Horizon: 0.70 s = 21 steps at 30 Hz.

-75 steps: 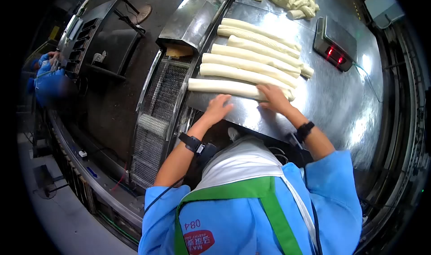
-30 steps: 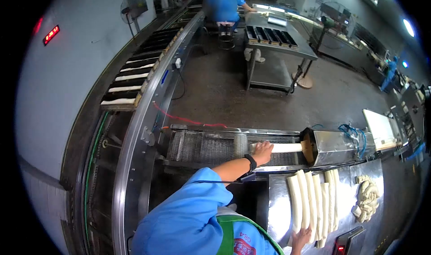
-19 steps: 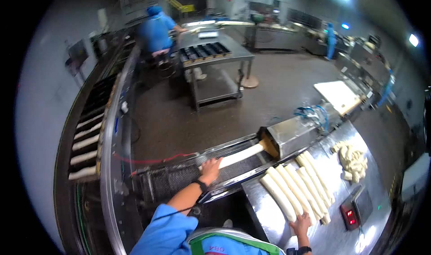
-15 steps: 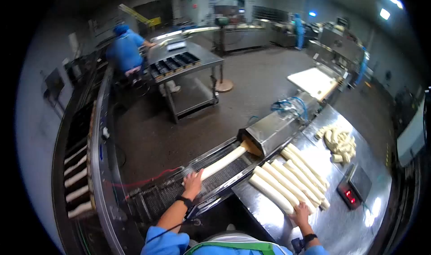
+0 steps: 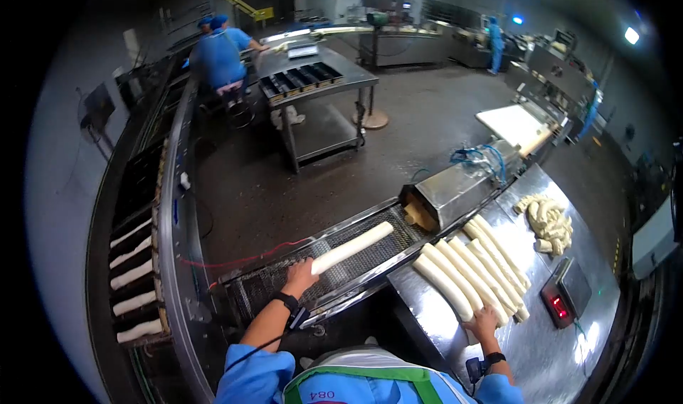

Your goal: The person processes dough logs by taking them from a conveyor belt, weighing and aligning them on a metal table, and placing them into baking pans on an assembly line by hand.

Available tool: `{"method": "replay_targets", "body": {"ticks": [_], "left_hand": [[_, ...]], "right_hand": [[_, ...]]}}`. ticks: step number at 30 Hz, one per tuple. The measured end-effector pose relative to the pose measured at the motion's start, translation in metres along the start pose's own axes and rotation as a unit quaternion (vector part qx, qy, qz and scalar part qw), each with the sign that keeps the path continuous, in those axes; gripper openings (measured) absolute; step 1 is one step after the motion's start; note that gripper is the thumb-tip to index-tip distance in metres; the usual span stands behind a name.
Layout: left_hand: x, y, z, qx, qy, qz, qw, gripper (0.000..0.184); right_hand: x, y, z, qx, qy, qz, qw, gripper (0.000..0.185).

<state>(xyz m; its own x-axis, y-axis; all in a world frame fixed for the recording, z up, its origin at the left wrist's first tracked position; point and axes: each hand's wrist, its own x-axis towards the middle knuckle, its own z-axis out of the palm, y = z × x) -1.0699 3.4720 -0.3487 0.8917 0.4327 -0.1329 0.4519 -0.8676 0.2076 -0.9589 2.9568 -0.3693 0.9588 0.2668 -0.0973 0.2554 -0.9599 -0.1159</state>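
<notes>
A long pale dough roll (image 5: pixel 356 247) lies slanted on the mesh conveyor (image 5: pixel 263 290), clear of the metal housing. My left hand (image 5: pixel 300 277) is closed around its near end. On the steel table to the right, several similar dough logs (image 5: pixel 466 279) lie side by side. My right hand (image 5: pixel 484 323) is closed over the near end of one of these logs, its fingertips partly hidden against the dough. Beyond the row sits a heap of short dough pieces (image 5: pixel 548 222).
A scale (image 5: pixel 565 294) with a red display stands on the steel table (image 5: pixel 526 361). The metal housing (image 5: pixel 455 194) spans the conveyor. At left, dough strips lie in dark pans (image 5: pixel 135 262) on another line. Co-workers in blue (image 5: pixel 220 55) stand behind a table with pans.
The dough roll on the conveyor has come away from the housing opening, with my left hand at its near end. My right hand stays at the logs. The camera view has shifted slightly.
</notes>
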Motion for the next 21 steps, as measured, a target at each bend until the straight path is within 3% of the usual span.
{"method": "replay_targets", "body": {"ticks": [2,3,6,7,9,11,12,14,16,18,21], "left_hand": [[-0.001,-0.007,-0.009,-0.173,-0.097,-0.045,0.979,0.042],[-0.003,-0.009,-0.014,-0.258,-0.104,-0.023,0.96,0.043],[-0.019,-0.014,-0.014,-0.599,-0.176,-0.104,0.774,0.033],[-0.022,-0.01,-0.019,-0.64,-0.189,-0.138,0.732,0.03],[-0.038,0.004,-0.052,-0.752,-0.187,-0.087,0.626,0.035],[-0.045,0.02,-0.077,-0.793,-0.139,-0.087,0.587,0.04],[-0.045,0.026,-0.089,-0.831,-0.124,-0.089,0.535,0.035],[-0.058,0.032,-0.13,-0.845,-0.078,-0.061,0.525,0.043],[-0.05,0.02,-0.15,-0.855,0.009,-0.043,0.517,0.046],[-0.046,-0.004,-0.168,-0.893,0.078,-0.04,0.442,0.046],[-0.045,-0.077,-0.211,-0.87,0.187,0.003,0.457,0.042]], "right_hand": [[-0.002,-0.006,-0.004,0.004,-0.005,-0.006,1.0,0.047],[-0.002,-0.008,-0.004,0.01,-0.015,0.018,1.0,0.047],[-0.001,-0.01,0.003,0.029,-0.025,0.004,0.999,0.046],[-0.001,-0.013,-0.002,0.027,-0.03,0.029,0.999,0.045],[0.009,-0.009,0.003,0.014,-0.045,0.04,0.998,0.044],[0.019,0.002,0.012,0.001,-0.066,0.043,0.997,0.044],[0.023,0.002,0.012,-0.001,-0.077,0.057,0.995,0.044],[0.073,0.103,0.102,-0.031,0.04,-0.105,0.993,0.039],[0.06,0.076,0.07,-0.045,0.032,-0.095,0.994,0.039],[0.049,0.051,0.047,-0.047,0.028,-0.082,0.995,0.038],[0.041,0.025,0.036,-0.051,0.019,-0.069,0.996,0.038]]}}
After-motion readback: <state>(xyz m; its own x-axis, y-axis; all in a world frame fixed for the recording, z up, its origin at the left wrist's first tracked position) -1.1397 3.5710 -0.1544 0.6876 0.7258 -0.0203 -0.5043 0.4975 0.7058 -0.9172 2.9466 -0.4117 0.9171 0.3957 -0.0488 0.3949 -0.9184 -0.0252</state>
